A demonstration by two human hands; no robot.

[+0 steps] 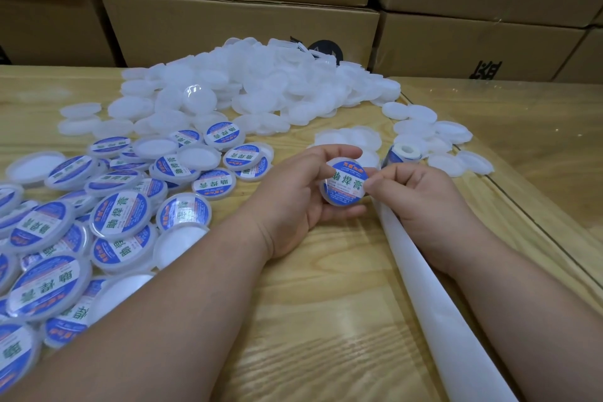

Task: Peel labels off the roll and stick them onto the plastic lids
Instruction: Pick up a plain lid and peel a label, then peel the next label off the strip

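My left hand [293, 196] holds a white plastic lid [342, 202] between thumb and fingers, face up toward me. A round blue, white and green label [346, 184] lies on that lid. My right hand [414, 192] pinches the label's right edge with thumb and forefinger. The label roll [403, 153] lies on the table just behind my right hand. Its empty white backing strip [434, 297] trails from the roll toward me under my right forearm.
A heap of blank white lids [261, 85] fills the table's middle back, with more blank lids [434, 134] at the right. Several labelled lids [107, 206] are spread at the left. Cardboard boxes [238, 26] wall off the back. The wooden table [310, 320] shows bare between my forearms.
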